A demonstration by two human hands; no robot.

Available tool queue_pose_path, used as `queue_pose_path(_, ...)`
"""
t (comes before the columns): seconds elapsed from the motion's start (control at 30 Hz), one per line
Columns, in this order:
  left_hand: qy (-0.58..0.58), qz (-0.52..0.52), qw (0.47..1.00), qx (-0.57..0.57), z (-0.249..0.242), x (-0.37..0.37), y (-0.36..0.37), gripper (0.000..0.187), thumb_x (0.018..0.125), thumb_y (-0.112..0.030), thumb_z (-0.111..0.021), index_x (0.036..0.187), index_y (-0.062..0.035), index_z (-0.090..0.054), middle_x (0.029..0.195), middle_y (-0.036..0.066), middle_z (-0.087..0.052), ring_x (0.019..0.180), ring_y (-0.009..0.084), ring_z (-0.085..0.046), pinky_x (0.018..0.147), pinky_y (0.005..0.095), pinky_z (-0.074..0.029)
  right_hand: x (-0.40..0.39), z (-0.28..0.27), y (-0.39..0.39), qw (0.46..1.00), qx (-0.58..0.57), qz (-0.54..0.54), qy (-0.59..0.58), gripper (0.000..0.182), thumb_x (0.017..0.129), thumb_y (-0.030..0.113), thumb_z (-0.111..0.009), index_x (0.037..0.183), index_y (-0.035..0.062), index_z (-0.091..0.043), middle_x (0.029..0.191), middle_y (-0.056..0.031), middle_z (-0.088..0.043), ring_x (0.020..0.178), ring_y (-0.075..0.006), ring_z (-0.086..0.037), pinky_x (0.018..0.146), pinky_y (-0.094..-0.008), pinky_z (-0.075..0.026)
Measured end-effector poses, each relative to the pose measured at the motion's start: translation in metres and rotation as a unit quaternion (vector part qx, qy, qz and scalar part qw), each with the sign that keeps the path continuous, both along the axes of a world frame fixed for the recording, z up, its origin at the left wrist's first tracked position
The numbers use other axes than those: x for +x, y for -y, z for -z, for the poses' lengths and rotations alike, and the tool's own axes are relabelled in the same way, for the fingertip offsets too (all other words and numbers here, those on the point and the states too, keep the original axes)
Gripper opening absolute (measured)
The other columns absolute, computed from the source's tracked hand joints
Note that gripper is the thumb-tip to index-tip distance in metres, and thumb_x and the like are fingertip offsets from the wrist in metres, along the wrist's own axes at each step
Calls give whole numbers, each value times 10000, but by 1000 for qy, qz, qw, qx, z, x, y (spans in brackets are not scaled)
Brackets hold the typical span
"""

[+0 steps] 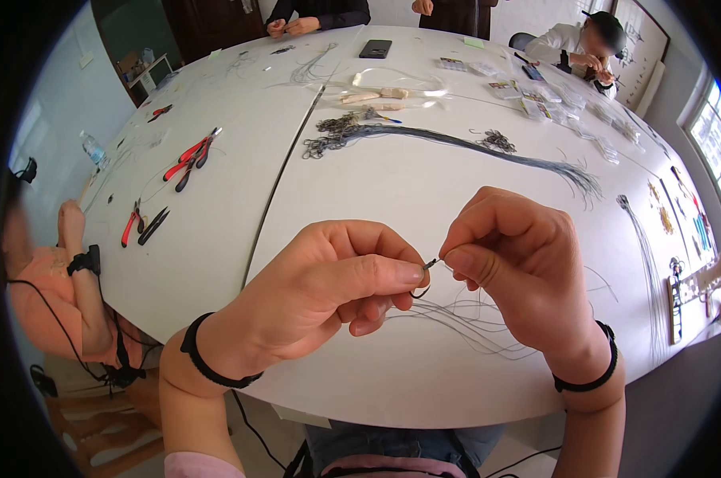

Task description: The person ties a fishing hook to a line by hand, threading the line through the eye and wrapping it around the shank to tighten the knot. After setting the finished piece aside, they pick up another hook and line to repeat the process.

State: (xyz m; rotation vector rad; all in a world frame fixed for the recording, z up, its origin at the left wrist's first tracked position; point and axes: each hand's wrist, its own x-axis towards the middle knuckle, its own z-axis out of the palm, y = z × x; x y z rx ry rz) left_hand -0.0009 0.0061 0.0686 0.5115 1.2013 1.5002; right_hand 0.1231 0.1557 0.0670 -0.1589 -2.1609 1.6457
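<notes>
Between its thumb and forefinger, my left hand (pixel 336 279) pinches a small dark fish hook (pixel 420 295), its curved bend hanging below the fingertips. My right hand (pixel 520 263) is closed close beside it, thumb and forefinger pinching the thin line at the shank end. The fingers partly cover the hook and line. Under both hands, several loose grey lines (pixel 456 325) curl on the white table (pixel 360 390). Farther off lies a long bundle of grey lines (pixel 472 145) with many dark hooks (pixel 329 137) gathered at its left end.
Red-and-black pliers (pixel 192 159), smaller pliers (pixel 133 223) and black tweezers (pixel 153 226) lie to the left. A phone (pixel 375 49) and plastic packets (pixel 540 103) are at the back. Another bundle of lines (pixel 646 271) lies at right. Other people sit around the table.
</notes>
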Motion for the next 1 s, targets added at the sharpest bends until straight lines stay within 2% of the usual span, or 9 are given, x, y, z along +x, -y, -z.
queue_pose_path(0.13,-9,-4,1000,8,4,-2,0,78,810,-60,-591,831,15,-587,680,53,-558,506,73,-431,456,236,-343,-1,-2,-7,1000,21,-4,3,49,768,-70,-608,795,-33,-591,737,-53,-600,675,-89,-555,618,-237,-477)
queue_pose_path(0.23,-39,-1,999,22,6,-5,0,75,814,-62,-601,832,9,-588,691,46,-568,530,72,-454,467,230,-355,2,-15,-10,996,41,-47,67,38,794,-40,-628,794,-41,-590,744,-47,-571,632,-80,-534,551,-192,-446)
queue_pose_path(0.33,-123,2,992,13,6,-6,-1,95,818,-81,-631,831,2,-587,704,34,-575,560,69,-476,493,216,-373,6,-23,-6,995,-49,-39,76,57,785,-32,-649,817,-47,-604,748,-54,-584,628,-71,-534,545,-185,-443)
queue_pose_path(0.47,-254,26,967,11,8,-7,1,139,826,-113,-662,859,1,-589,726,21,-582,609,68,-508,546,193,-402,6,-17,-7,983,52,-55,169,98,779,10,-692,833,-25,-619,716,-12,-589,575,-21,-480,495,-155,-357)
queue_pose_path(0.5,-287,35,957,19,10,-7,1,150,827,-117,-668,871,4,-590,733,17,-584,623,71,-519,561,189,-410,6,-11,-5,985,93,-57,133,95,781,12,-692,830,-20,-618,701,-1,-586,560,-11,-455,483,-154,-333)
queue_pose_path(0.7,-461,7,886,45,5,-1,3,83,792,-29,-658,850,-7,-603,765,6,-595,664,72,-547,569,199,-429,5,-15,6,989,61,0,132,58,777,6,-688,773,-3,-630,647,11,-567,529,-11,-407,456,-189,-306)
queue_pose_path(0.73,-461,6,886,46,5,0,3,83,792,-29,-658,850,-7,-603,765,6,-595,664,72,-547,569,199,-429,5,-15,6,989,64,5,131,55,774,5,-688,766,-1,-634,638,9,-565,524,-13,-404,452,-195,-304)
queue_pose_path(0.8,-491,-2,868,69,8,1,4,67,780,-9,-646,835,-15,-608,771,12,-598,662,77,-553,548,206,-425,5,-14,5,984,143,-16,102,63,779,37,-648,778,-17,-615,623,-79,-582,478,-97,-416,448,-244,-335)
queue_pose_path(1.0,-521,0,849,93,7,2,4,44,805,-21,-633,829,-22,-596,762,22,-596,658,96,-558,537,208,-413,8,-10,6,984,170,-13,44,42,763,18,-645,784,-13,-625,604,-88,-564,478,-105,-390,443,-246,-325)
